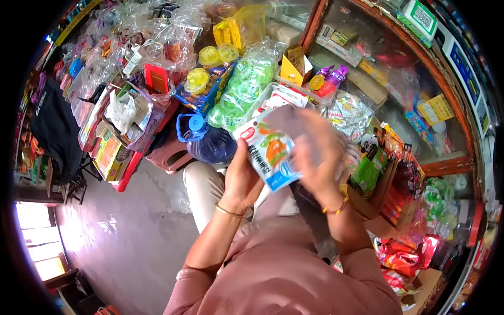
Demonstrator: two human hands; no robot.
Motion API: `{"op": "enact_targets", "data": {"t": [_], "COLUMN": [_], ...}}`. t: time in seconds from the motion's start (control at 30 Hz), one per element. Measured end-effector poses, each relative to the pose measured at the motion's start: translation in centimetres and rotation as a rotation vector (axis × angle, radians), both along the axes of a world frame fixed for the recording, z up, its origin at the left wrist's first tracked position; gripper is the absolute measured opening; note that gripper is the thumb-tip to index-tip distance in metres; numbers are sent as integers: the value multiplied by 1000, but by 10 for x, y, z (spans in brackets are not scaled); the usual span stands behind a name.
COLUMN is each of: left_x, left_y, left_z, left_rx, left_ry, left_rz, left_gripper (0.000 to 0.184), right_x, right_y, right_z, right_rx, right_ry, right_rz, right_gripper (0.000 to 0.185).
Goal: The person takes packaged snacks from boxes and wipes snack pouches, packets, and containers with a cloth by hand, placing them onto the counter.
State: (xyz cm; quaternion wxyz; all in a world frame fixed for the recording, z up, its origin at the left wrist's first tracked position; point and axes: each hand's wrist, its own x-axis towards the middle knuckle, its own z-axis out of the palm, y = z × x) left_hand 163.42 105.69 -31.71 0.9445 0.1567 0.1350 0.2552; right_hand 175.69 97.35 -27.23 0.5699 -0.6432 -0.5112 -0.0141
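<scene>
A white and blue snack packet (266, 149) with red lettering and orange-and-green food pictures is held upright before my chest. My left hand (242, 181) grips its left edge, thumb on the front. Smeared by motion, my right hand (317, 155) is at the packet's right side, over its edge; I cannot make out how its fingers are set. Behind the packet is a dark, blurred patch that I cannot identify. Just beyond my left hand stands a dark container with a blue lid and handle (197, 125). Green plastic-wrapped goods (248, 84) lie further back.
A heaped counter of bagged goods (157, 31) spans the back left. Yellow-lidded tubs (197, 79) and purple-topped packets (333, 79) stand ahead. At right are a cardboard box (378, 191) of snacks and a wood-framed glass case (388, 68). A red-edged tray (128, 173) overhangs the floor (142, 241).
</scene>
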Motion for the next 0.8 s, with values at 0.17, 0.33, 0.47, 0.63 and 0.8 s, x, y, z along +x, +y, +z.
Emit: {"op": "enact_targets", "data": {"t": [0.17, 0.33, 0.47, 0.63, 0.8], "left_x": [4, 0, 15, 22, 5], "left_y": [-1, 10, 6, 13, -1], "left_z": [5, 26, 23, -3, 10], "left_rx": [19, -49, -2, 218, 152], "left_ry": [-49, -198, -121, 125, -23], "left_rz": [55, 156, 217, 156, 72], "left_gripper": [49, 53, 51, 55, 74], "right_x": [-29, -7, -15, -16, -4], "right_y": [-3, -31, -33, -29, -31], "right_z": [-23, -70, -51, -42, -28], "right_rx": [-167, -253, 220, -115, -262], "right_ry": [-408, 599, 1539, 589, -269], "right_rz": [105, -84, 403, -35, 92], "right_gripper": [40, 38, 50, 29, 39]}}
